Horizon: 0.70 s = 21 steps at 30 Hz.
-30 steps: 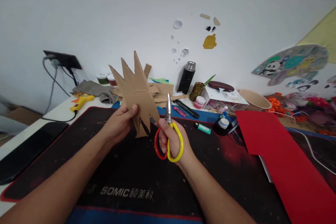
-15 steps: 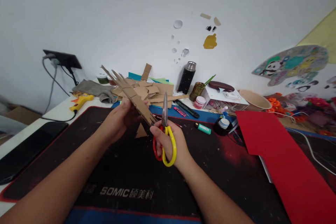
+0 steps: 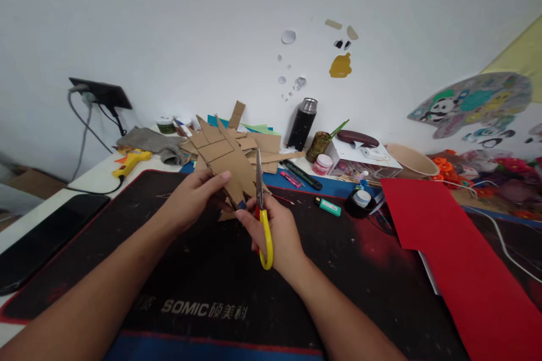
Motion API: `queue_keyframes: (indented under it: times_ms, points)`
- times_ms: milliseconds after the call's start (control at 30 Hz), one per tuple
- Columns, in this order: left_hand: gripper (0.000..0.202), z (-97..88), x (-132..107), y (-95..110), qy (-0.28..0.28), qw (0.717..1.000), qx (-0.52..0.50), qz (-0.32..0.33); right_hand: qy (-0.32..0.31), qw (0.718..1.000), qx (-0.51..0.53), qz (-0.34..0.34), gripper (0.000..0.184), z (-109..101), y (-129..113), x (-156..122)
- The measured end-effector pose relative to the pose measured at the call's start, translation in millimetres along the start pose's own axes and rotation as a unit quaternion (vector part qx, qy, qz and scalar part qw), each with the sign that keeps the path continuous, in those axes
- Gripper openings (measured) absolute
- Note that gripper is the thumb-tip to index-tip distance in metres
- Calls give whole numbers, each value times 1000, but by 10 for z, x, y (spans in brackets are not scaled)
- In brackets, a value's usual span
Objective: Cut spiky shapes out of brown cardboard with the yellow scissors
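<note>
A brown cardboard cutout (image 3: 228, 163) with pointed spikes and drawn lines is tilted up above the black mat. My left hand (image 3: 197, 194) grips its left edge, thumb on the face and fingers behind. In my right hand (image 3: 275, 228) are scissors (image 3: 266, 231) with one yellow and one red handle, blades pointing up and together. The right thumb and fingers also touch the cutout's lower corner, near a small dark blue patch. Part of a small cardboard scrap (image 3: 227, 216) shows on the mat below the cutout.
Cardboard scraps (image 3: 266, 144) are piled behind the hands. A black thermos (image 3: 301, 124), a green glue stick-like tube (image 3: 328, 206) and a box cutter (image 3: 302, 175) stand or lie beyond. Red card (image 3: 449, 248) covers the right side; a yellow glue gun (image 3: 132, 163) and phone (image 3: 51, 237) lie left.
The cardboard cutout has turned from nearly edge-on to show its broad face. My left thumb now lies across its face, and the scissors have shifted slightly left.
</note>
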<state>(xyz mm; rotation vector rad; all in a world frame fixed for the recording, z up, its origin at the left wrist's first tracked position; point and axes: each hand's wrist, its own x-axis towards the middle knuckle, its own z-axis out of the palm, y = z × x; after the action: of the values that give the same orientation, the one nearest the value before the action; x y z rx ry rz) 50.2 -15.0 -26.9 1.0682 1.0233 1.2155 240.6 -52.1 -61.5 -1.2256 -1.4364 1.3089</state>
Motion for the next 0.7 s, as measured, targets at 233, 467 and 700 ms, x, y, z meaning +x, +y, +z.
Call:
queue_keyframes:
  times_ms: [233, 467, 700]
  points:
    - [22, 60, 58, 28, 100, 992, -70, 41, -86, 990, 113, 21, 50, -10, -64, 4]
    - [20, -2, 149, 95, 165, 974, -143, 68, -180, 961, 208, -34, 83, -119, -98, -24]
    - [18, -59, 171, 106, 229, 948, -183, 126, -262, 929, 262, -23, 102, -131, -82, -17]
